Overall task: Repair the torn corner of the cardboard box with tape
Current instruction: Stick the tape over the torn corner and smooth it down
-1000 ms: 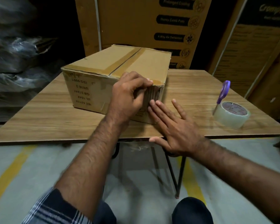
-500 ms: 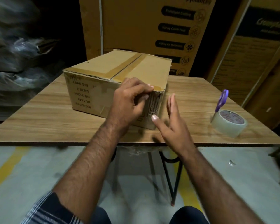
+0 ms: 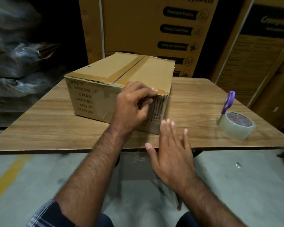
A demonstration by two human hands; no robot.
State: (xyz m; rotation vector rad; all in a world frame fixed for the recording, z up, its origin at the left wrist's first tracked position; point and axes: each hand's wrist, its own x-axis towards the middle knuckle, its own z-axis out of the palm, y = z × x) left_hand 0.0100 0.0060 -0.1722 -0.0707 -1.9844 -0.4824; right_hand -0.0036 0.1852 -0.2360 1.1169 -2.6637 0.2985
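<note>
A brown cardboard box [image 3: 121,71] lies on the wooden table [image 3: 39,128], its top seam taped. Its near right corner [image 3: 158,110] is torn, with the corrugated layer showing. My left hand [image 3: 131,107] grips that corner, its fingers curled over the box's front face and their tips at the top edge. Just in front of the corner, my right hand [image 3: 172,154] hovers over the table's front edge, flat with spread fingers, apart from the box and holding nothing. A roll of clear tape [image 3: 236,126] lies at the table's right.
Purple-handled scissors [image 3: 229,101] lie just behind the tape roll. Large printed cartons [image 3: 146,30] stand behind the table, and plastic-wrapped bundles [image 3: 15,54] are stacked at the left. Concrete floor with a yellow line [image 3: 5,181] lies below the table's front edge.
My right hand has left the box's corner and drawn back toward me, over the table's front edge. My left hand stays on the corner.
</note>
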